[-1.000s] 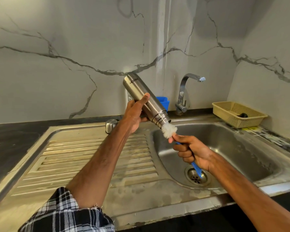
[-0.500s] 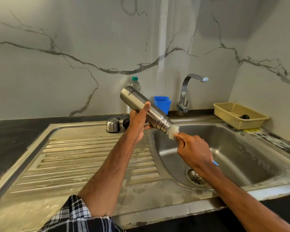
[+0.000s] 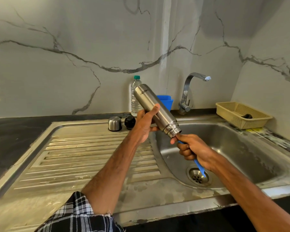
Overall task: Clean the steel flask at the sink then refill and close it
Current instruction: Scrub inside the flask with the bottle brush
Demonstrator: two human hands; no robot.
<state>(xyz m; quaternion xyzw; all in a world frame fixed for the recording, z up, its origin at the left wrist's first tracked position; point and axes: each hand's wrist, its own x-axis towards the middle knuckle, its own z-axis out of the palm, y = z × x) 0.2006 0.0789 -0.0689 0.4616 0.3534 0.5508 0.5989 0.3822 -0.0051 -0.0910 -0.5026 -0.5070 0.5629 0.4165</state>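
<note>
The right hand (image 3: 193, 149) is closed in a fist round the blue handle of a bottle brush (image 3: 199, 166), knuckles right up against the mouth of the steel flask (image 3: 155, 109). No bristles show, so the head is probably fully inside, scrubbing the inner wall. The free end of the handle sticks out below the fist, over the drain (image 3: 198, 177).

The left hand (image 3: 144, 124) grips the flask round its lower middle, thumb laid along the body. It holds the flask tilted in the air, base up toward the wall and open neck down toward the basin of the sink (image 3: 241, 148). That slant likely lets dirty water run out into the basin and gives the brush a straight line in.

Behind the left hand, on the rim of the drainboard (image 3: 90, 156), stand the steel cap (image 3: 114, 123) and a black stopper (image 3: 130, 122), side by side and within reach for closing (both look dry, though that is hard to tell). A clear plastic bottle (image 3: 134, 96) and a blue container (image 3: 166, 100) stand against the wall. The tap (image 3: 189, 91) shows no water running. A cream basket (image 3: 241, 114) sits at the far right on the dark surface (image 3: 15, 131).

Cleaning is under way; rinsing, refilling and closing remain.
</note>
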